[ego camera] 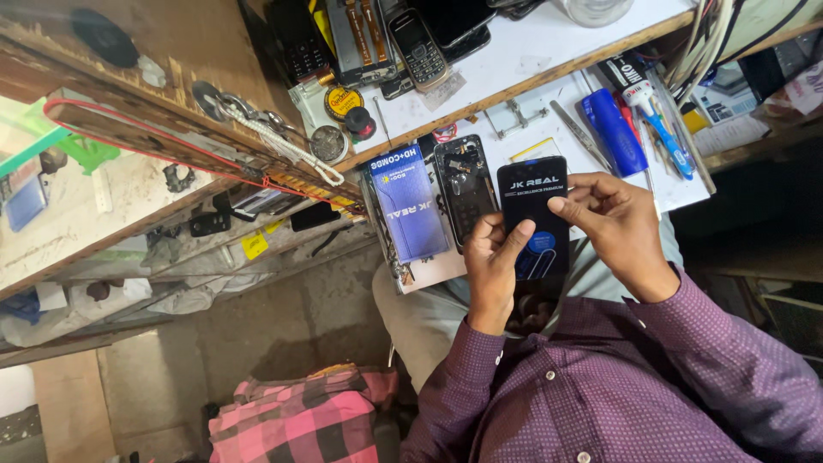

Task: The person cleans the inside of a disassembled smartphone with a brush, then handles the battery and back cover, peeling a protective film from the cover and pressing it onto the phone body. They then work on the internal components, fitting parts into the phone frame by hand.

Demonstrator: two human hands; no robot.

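Both of my hands hold a black phone screen panel [533, 206] with a printed protective film, upright over my lap. My left hand [495, 266] grips its lower left edge, thumb laid across the front. My right hand [617, 227] holds the right edge, thumb and forefinger pinching near the top right side. Just left of the panel an opened phone body [463, 184] lies with its insides showing, beside a blue flat box [410, 214], both on the white worktop [549, 51].
A blue-handled screwdriver [614, 133], tweezers [579, 135] and more tools lie on the worktop's right. Several old phones [417, 50] sit on the upper shelf. Keys on a cord [257, 129] hang off the wooden bench edge. A pink checked cloth [300, 420] lies on the floor.
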